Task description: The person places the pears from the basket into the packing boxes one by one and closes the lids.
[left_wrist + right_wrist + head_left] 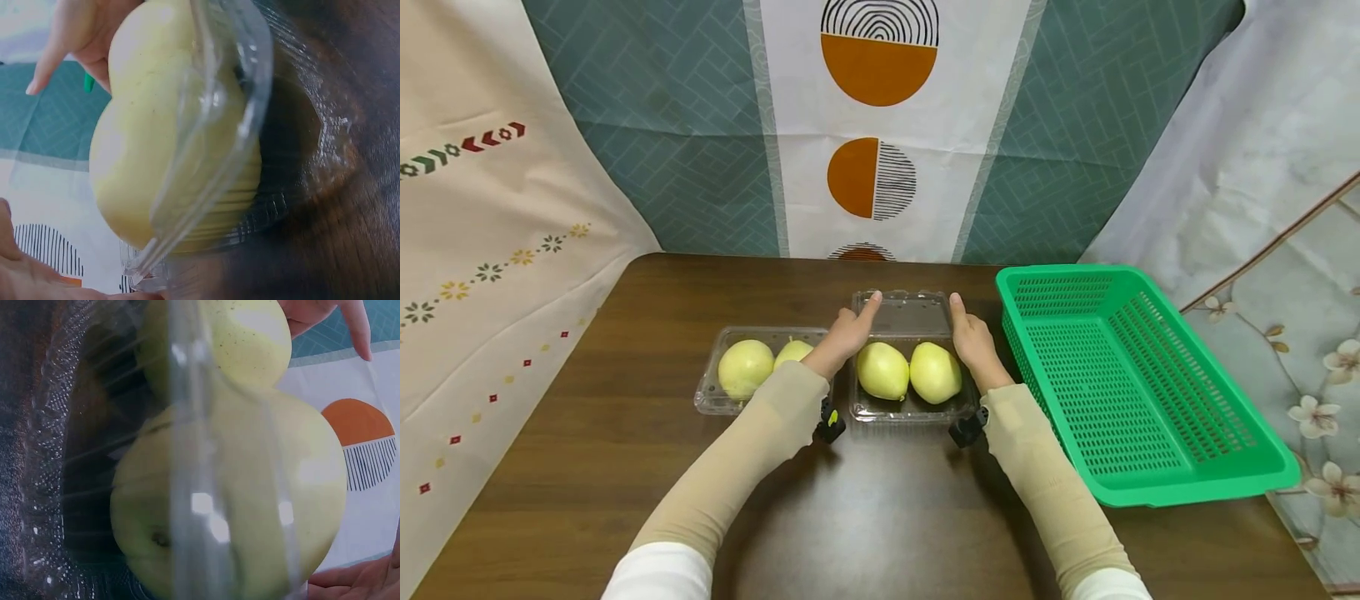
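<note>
Two pale yellow-green pears (pixel 882 371) (pixel 936 372) sit side by side in a clear plastic box (pixel 913 415) in the head view. Its clear lid (pixel 917 313) is folded back on the far side. My left hand (pixel 846 335) lies at the box's far left corner, its straight thumb overlapping the lid's left edge. At the far right corner is my right hand (pixel 974 340), thumb straight beside the lid's right edge. Both hands' other fingers are mostly hidden in the head view. In the left wrist view, my left hand (pixel 37 278) is at the box's edge.
To the left stands a second clear box (pixel 718 406) with two pears, partly covered by my left arm. A green plastic basket (pixel 1187 486) stands at the right, close beside my right arm. Patterned cloths hang around the brown wooden table (pixel 587 467).
</note>
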Demonstrator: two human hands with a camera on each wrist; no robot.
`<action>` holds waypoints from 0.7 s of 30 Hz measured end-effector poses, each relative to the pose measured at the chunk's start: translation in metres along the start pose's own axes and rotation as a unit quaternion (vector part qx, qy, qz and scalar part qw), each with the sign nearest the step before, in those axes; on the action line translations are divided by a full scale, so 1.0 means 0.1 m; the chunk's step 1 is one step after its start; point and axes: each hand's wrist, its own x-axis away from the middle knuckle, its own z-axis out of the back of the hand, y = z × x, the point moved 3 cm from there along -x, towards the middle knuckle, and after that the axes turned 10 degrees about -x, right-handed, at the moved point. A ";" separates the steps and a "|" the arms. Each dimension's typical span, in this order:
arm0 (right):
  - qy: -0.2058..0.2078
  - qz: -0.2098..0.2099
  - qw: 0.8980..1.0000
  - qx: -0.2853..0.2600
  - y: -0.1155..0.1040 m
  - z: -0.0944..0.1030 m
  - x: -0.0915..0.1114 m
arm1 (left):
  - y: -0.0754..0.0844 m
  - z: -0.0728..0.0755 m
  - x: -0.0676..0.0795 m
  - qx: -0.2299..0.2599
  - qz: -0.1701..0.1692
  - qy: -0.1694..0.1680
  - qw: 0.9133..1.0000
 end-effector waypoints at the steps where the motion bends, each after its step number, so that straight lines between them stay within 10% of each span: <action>1: 0.000 0.001 1.000 0.002 0.00 0.00 -0.01 | 0.00 0.00 -0.01 -0.003 0.001 -0.002 1.000; 21: 0.027 0.036 0.999 -0.024 -0.04 -0.02 -0.06 | 0.03 0.05 -0.09 0.047 -0.011 0.020 0.999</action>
